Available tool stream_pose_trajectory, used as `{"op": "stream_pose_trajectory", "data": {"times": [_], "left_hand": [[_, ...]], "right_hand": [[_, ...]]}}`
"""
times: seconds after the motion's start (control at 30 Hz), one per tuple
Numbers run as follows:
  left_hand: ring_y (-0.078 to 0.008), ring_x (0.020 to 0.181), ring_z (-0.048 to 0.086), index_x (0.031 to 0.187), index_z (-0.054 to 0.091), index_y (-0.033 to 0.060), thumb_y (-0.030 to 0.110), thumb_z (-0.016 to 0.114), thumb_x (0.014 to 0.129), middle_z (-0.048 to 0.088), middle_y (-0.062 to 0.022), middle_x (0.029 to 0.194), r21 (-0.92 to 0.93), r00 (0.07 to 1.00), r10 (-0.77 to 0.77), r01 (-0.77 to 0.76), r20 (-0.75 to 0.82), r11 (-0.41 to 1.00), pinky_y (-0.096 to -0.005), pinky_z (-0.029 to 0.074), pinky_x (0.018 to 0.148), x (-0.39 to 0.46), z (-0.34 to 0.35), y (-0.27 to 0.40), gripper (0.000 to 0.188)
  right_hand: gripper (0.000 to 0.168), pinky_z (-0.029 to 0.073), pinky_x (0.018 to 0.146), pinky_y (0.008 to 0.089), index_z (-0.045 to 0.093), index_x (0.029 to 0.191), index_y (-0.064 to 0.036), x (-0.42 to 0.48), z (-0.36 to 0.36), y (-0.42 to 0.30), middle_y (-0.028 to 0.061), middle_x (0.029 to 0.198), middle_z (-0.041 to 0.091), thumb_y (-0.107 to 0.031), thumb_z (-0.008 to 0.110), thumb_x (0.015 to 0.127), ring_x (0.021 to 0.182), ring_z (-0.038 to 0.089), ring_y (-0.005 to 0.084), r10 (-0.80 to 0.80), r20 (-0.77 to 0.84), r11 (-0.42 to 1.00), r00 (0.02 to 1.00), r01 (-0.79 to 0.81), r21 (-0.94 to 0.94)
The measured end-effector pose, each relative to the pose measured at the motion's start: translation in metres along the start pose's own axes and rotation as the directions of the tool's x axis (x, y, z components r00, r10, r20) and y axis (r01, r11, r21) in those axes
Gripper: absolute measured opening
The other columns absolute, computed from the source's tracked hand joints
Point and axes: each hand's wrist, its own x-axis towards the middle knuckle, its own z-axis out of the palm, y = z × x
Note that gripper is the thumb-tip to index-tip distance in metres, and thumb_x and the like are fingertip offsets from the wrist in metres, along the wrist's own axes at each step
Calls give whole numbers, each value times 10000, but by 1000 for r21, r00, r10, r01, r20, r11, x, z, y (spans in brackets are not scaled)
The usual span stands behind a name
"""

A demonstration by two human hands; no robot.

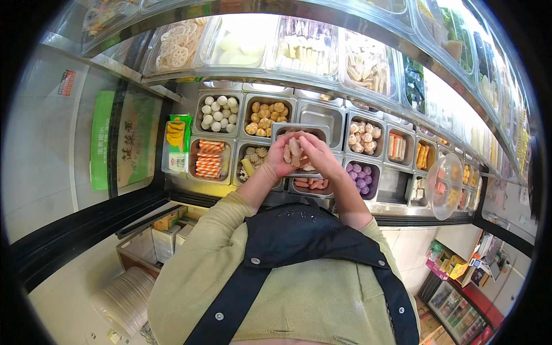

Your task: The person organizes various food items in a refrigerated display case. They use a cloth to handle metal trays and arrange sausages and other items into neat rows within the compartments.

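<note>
My left hand (pixel 277 160) is cupped around a small heap of pale pink food pieces (pixel 295 152), possibly sausage or meat. From the other side my right hand (pixel 320 156) closes over the same pieces, its fingers touching them. Both hands are above a steel pan (pixel 321 130) that sits raised over the neighbouring pans, with more pale pieces at its bottom. Just below it, nearer my body, a pan of short pink sausages (pixel 311 183) is partly covered by the raised one. My wrists and fingers hide part of the raised pan.
Around are pans of white balls (pixel 219 113), yellow-striped balls (pixel 266 115), orange-striped sticks (pixel 210 159) and purple balls (pixel 359 177). A clear plastic bowl (pixel 443 186) is at right. A shelf with plastic tubs of sliced lotus root (pixel 177 48) overhangs the back. Left stands a green packet (pixel 179 142).
</note>
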Motion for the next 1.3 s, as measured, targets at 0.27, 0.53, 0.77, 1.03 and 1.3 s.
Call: {"op": "stream_pose_trajectory", "data": {"times": [0.27,0.53,0.77,1.03,1.3], "left_hand": [[-269,815,586,960,588,99,341,514,849,611,-96,933,-58,997,66,-68,-41,996,-362,494,623,-26,-22,12,277],[-244,772,590,926,579,107,318,513,867,616,-68,908,10,967,172,-173,-185,985,-316,503,594,-57,-37,34,229],[-291,919,580,1040,537,74,270,477,880,598,-117,1021,-12,984,136,-138,-115,990,-330,527,625,-53,-33,24,260],[-316,1053,522,1138,489,76,254,439,892,527,-141,1160,68,970,168,-158,-176,985,-389,527,726,-48,-25,17,308],[-309,977,548,1117,516,90,241,460,887,544,-153,1081,-16,994,107,-107,10,994,-415,532,714,-55,-33,26,281]], "right_hand": [[206,480,660,349,602,891,-67,5,-39,28,77,873,614,-243,547,800,761,600,234,-11,-52,680,999,-31,-732],[232,478,634,431,516,967,-82,19,-12,74,138,933,553,-166,545,752,754,589,336,-306,-43,399,951,87,-913],[186,476,576,446,492,932,-88,45,-9,92,134,837,539,-139,534,758,712,597,339,-192,-140,309,971,-76,-948],[191,456,573,222,610,928,-11,4,9,39,27,770,618,-107,632,765,630,558,75,-60,-150,991,987,40,-129],[143,463,554,282,633,870,-27,-12,-34,64,84,721,616,-132,598,779,606,589,163,-222,-365,879,904,24,-476]]}}
